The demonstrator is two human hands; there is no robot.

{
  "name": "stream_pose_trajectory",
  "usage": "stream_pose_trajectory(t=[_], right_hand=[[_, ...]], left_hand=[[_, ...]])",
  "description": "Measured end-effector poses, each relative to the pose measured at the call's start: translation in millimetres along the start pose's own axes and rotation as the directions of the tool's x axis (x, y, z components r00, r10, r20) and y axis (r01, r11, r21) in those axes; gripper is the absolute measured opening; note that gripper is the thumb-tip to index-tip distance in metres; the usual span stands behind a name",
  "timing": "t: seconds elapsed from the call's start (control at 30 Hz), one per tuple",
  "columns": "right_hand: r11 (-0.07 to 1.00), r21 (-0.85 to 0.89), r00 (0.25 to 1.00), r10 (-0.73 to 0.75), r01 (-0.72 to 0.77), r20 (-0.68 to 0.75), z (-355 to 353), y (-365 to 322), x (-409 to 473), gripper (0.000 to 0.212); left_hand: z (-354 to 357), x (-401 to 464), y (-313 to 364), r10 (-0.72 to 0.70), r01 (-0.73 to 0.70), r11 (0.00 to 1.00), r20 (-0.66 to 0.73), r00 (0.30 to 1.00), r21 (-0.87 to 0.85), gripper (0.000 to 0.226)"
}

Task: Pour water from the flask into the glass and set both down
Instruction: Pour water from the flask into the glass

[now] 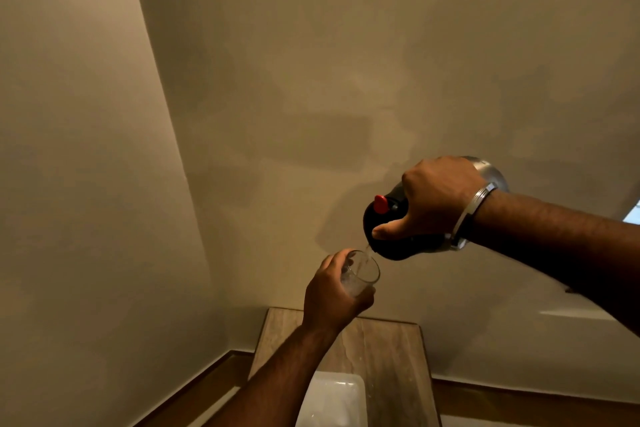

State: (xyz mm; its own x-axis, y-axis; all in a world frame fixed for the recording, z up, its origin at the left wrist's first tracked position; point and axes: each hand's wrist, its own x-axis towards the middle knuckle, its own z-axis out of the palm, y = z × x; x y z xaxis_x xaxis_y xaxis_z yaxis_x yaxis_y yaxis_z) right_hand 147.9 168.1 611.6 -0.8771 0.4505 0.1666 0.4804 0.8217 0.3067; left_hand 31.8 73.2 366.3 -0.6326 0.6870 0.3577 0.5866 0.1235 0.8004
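Observation:
My right hand grips a steel flask with a black top and a red button, tipped to the left with its spout down. A thin stream of water runs from the spout into a clear glass. My left hand holds that glass from the left side, just below and left of the flask. The glass is tilted slightly and holds some water. Both are held in the air above a small table. A metal bangle sits on my right wrist.
A small wooden table stands below the hands against beige walls. A white tray lies on its near part. A wooden skirting runs along the wall's foot. The walls meet in a corner at the left.

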Motion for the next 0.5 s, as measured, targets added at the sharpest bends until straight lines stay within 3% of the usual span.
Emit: stream_pose_trajectory(t=[0.5], right_hand=[[0.999, -0.036, 1.000, 0.005, -0.004, 0.021, -23, 5, -12, 0.074]], left_hand=[[2, -4, 6, 0.007, -0.007, 1.000, 0.014, 1.000, 0.020, 0.073]])
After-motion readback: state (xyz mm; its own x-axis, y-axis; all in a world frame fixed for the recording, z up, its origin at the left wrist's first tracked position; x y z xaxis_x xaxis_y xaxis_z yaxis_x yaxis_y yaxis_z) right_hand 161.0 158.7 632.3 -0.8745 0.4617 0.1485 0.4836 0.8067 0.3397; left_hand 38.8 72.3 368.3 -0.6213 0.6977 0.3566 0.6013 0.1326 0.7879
